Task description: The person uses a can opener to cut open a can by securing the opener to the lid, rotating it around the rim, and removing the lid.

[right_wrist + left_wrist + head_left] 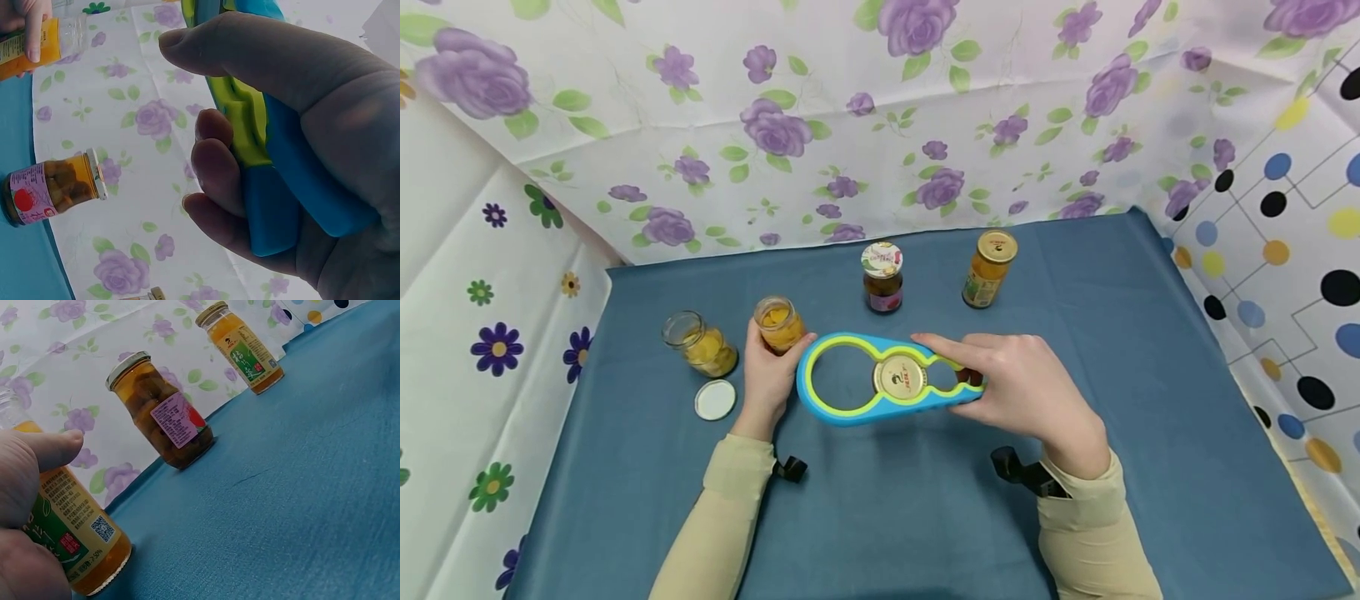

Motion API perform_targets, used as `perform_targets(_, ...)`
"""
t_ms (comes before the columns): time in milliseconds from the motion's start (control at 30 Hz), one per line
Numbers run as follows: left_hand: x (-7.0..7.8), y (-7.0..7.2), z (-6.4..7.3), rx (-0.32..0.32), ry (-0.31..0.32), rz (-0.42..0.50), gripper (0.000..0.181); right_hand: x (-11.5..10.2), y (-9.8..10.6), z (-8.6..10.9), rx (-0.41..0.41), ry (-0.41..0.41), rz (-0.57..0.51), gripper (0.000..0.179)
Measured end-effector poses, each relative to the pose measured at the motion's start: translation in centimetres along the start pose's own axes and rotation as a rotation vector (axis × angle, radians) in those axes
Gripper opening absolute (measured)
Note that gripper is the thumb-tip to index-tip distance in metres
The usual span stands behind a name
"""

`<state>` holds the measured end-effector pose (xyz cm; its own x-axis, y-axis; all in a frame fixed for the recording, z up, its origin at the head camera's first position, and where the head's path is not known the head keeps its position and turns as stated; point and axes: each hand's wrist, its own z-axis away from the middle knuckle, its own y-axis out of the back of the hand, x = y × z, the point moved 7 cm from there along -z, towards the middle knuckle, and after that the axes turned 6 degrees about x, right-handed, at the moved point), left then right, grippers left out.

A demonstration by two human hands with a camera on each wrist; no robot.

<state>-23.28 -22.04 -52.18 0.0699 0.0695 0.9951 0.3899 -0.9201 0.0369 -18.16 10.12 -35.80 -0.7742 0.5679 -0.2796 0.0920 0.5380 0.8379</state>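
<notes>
My left hand [766, 383] grips a lidless glass jar of orange fruit pieces [784, 329] at the left of the table. In the left wrist view, the thumb lies across this jar [87, 531], above its green label, and its base is at the cloth. To the right, my right hand [1030, 383] holds a blue and lime-green jar opener [842, 419] by its narrow end, above the table. A gold lid [898, 377] sits in the opener's middle ring. The right wrist view shows the fingers curled round the opener [300, 169].
Left of my left hand stand another lidless jar of yellow fruit [711, 350] and a white lid [715, 400] lying flat. Farther back are a dark-fruit jar [882, 287] with a patterned lid and a gold-lidded orange jar [988, 271]. Flowered cloth [820, 200] hangs behind the blue tablecloth [880, 517].
</notes>
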Motion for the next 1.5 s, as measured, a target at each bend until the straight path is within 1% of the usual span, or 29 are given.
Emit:
perform_targets(67, 0.1, 0.0, 0.1, 0.002, -0.013, 0.007, 0.067, 0.0, 0.0, 0.0, -0.002, 0.000, -0.002, 0.081)
perform_targets(200, 0.3, 0.0, 0.2, -0.003, -0.033, 0.012, 0.063, -0.1, -0.1, -0.1, -0.004, 0.001, -0.006, 0.082)
perform_targets(467, 0.6, -0.3, 0.2, -0.003, -0.054, 0.033, 0.061, -0.2, 0.0, -0.1, -0.002, 0.005, -0.005, 0.083)
perform_targets(600, 0.6, -0.4, 0.0, -0.003, -0.069, 0.047, 0.061, -0.3, 0.0, -0.2, 0.005, 0.011, -0.003, 0.083)
perform_targets(800, 0.4, -0.5, -0.4, -0.029, -0.088, 0.085, 0.059, -0.4, -0.1, -0.2, 0.008, 0.023, 0.004, 0.084)
perform_targets(967, 0.3, -0.5, -0.5, -0.049, -0.087, 0.085, 0.057, -0.4, -0.3, -0.2, 0.003, 0.026, 0.011, 0.084)
perform_targets(1100, 0.3, -0.4, -0.5, -0.044, -0.076, 0.074, 0.058, -0.5, -0.4, -0.2, -0.001, 0.028, 0.014, 0.084)
perform_targets(1200, 0.2, -0.3, -0.3, -0.028, -0.069, 0.079, 0.062, -0.5, -0.4, -0.1, -0.005, 0.028, 0.014, 0.083)
perform_targets(1300, 0.5, -0.2, -0.1, -0.018, -0.074, 0.106, 0.074, -0.5, -0.5, -0.1, -0.006, 0.025, 0.018, 0.082)
perform_targets(1400, 1.2, -0.2, 0.3, -0.028, -0.085, 0.147, 0.088, -0.5, -0.5, -0.1, -0.008, 0.020, 0.021, 0.083)
perform_targets(1500, 2.3, -0.1, 0.6, -0.041, -0.116, 0.185, 0.093, -0.5, -0.5, -0.1, -0.011, 0.018, 0.022, 0.083)
